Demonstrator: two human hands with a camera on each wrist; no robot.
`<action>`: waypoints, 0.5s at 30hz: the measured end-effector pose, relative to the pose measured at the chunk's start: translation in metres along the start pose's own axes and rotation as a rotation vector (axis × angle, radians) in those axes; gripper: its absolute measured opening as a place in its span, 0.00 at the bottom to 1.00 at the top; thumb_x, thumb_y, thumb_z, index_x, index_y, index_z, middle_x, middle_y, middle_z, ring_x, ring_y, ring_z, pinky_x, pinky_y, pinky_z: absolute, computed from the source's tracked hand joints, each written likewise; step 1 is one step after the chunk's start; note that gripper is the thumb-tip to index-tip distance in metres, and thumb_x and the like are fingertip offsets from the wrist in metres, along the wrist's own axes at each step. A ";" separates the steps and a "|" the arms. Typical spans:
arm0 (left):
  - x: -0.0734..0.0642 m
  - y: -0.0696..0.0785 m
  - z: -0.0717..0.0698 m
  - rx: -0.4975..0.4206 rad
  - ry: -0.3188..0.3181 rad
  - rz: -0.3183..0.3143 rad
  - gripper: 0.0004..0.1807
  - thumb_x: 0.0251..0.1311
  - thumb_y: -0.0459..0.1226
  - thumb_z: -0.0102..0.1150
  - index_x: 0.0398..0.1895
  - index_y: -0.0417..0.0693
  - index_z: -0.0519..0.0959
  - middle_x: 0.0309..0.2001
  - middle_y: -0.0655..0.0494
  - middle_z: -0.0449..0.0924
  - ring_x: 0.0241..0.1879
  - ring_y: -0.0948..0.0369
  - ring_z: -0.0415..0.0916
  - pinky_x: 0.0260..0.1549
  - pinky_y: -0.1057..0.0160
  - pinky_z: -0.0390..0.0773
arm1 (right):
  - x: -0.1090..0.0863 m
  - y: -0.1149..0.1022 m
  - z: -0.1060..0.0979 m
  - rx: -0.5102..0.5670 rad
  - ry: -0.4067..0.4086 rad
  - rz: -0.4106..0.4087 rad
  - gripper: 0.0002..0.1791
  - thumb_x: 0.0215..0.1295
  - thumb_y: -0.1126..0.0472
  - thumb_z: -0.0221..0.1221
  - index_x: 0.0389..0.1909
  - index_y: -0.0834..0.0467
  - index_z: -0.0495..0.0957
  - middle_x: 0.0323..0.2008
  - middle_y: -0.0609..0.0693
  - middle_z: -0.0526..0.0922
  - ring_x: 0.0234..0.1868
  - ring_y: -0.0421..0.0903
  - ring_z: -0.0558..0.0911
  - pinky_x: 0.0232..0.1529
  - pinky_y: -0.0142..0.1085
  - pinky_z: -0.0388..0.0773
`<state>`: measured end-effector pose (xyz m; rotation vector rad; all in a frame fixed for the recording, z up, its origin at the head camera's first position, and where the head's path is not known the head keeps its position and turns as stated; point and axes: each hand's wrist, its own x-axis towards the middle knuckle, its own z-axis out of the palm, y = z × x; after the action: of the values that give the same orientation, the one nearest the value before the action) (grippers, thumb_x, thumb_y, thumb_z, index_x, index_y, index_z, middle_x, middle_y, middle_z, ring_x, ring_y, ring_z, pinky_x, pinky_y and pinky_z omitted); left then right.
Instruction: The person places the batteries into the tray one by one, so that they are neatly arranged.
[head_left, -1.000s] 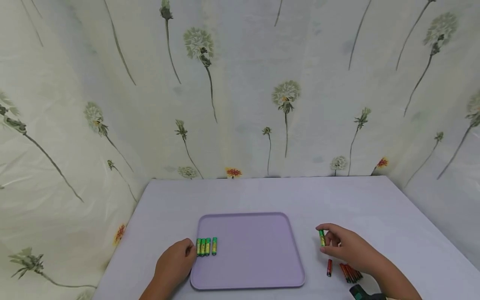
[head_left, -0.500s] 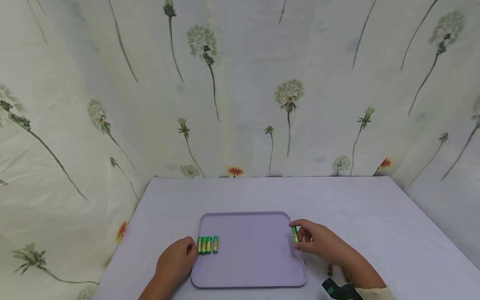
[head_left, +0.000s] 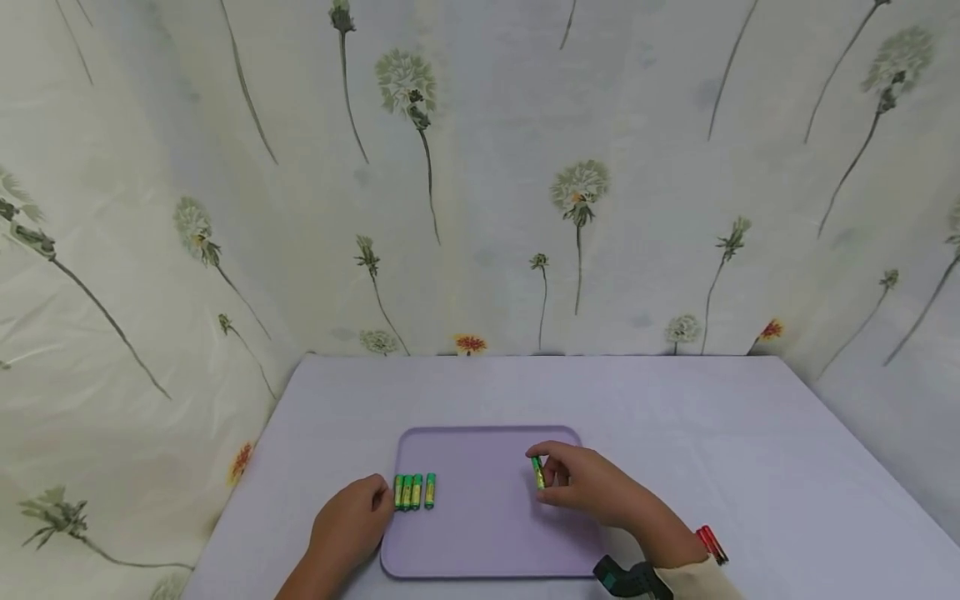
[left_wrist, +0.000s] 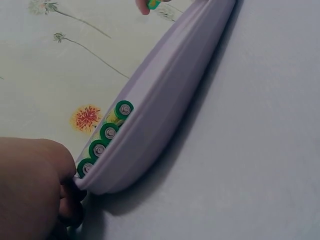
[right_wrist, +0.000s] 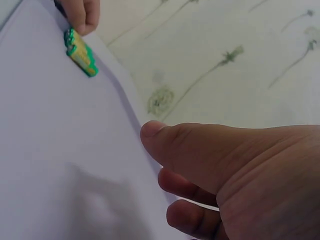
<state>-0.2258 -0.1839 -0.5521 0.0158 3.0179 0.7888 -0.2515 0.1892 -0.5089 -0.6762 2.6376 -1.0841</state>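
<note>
On the left side of the purple tray (head_left: 487, 542) several green-and-yellow batteries (head_left: 407, 492) lie side by side, one slightly apart from the others. My left hand (head_left: 351, 521) grips the tray's left rim beside them; in the left wrist view its curled fingers (left_wrist: 67, 165) pinch the edge. Over the right part of the tray, my right hand (head_left: 588, 485) holds another green battery (head_left: 537, 472) between thumb and fingertips. That battery is hidden behind the thumb (right_wrist: 170, 142) in the right wrist view.
Red batteries (head_left: 712, 544) lie on the white table (head_left: 810, 500) to the right, partly hidden by my right forearm. A dark wrist strap (head_left: 633, 579) sits at my right wrist. A flower-patterned curtain (head_left: 480, 167) hangs behind the table and along its sides.
My right hand has carried the green battery leftward, from above the table near the red batteries to over the tray. My left hand has stayed at the tray's rim.
</note>
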 end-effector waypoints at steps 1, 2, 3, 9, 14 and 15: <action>0.000 0.000 0.000 0.001 0.001 0.003 0.10 0.71 0.44 0.58 0.29 0.57 0.78 0.23 0.63 0.72 0.24 0.62 0.68 0.25 0.60 0.66 | 0.003 -0.002 0.002 0.007 -0.005 -0.005 0.29 0.64 0.56 0.72 0.65 0.54 0.77 0.35 0.40 0.80 0.35 0.37 0.77 0.35 0.33 0.76; 0.000 0.000 0.000 0.000 0.002 0.005 0.10 0.71 0.44 0.58 0.29 0.57 0.77 0.23 0.63 0.72 0.24 0.62 0.68 0.25 0.60 0.66 | 0.005 -0.005 0.003 0.013 -0.010 -0.011 0.29 0.65 0.56 0.72 0.65 0.54 0.77 0.35 0.40 0.80 0.35 0.37 0.77 0.35 0.33 0.76; 0.000 0.000 0.000 -0.002 0.001 0.006 0.10 0.71 0.44 0.57 0.29 0.57 0.77 0.23 0.62 0.72 0.24 0.62 0.68 0.25 0.60 0.66 | 0.008 -0.007 0.005 0.016 -0.016 -0.015 0.29 0.65 0.56 0.72 0.65 0.54 0.77 0.36 0.40 0.80 0.35 0.37 0.77 0.35 0.33 0.76; 0.000 0.001 0.000 -0.015 -0.001 0.011 0.11 0.71 0.45 0.57 0.29 0.57 0.77 0.23 0.62 0.72 0.24 0.62 0.68 0.25 0.60 0.66 | 0.019 -0.018 0.017 0.030 -0.048 -0.042 0.28 0.64 0.56 0.72 0.64 0.54 0.77 0.35 0.40 0.80 0.35 0.38 0.78 0.36 0.33 0.76; 0.000 0.000 0.000 -0.015 0.009 0.012 0.11 0.71 0.44 0.57 0.28 0.57 0.77 0.23 0.62 0.72 0.24 0.62 0.67 0.25 0.60 0.65 | 0.028 -0.026 0.029 0.054 -0.073 -0.049 0.27 0.64 0.55 0.72 0.63 0.53 0.77 0.35 0.40 0.80 0.34 0.38 0.78 0.37 0.33 0.76; -0.001 0.000 0.000 -0.016 0.010 0.010 0.11 0.71 0.44 0.57 0.28 0.57 0.77 0.22 0.62 0.72 0.24 0.62 0.67 0.25 0.60 0.65 | 0.030 -0.028 0.031 0.064 -0.077 -0.051 0.27 0.64 0.55 0.72 0.63 0.53 0.77 0.35 0.40 0.81 0.34 0.38 0.78 0.37 0.33 0.76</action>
<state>-0.2252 -0.1841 -0.5522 0.0261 3.0230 0.8161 -0.2577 0.1381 -0.5117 -0.7599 2.5233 -1.1275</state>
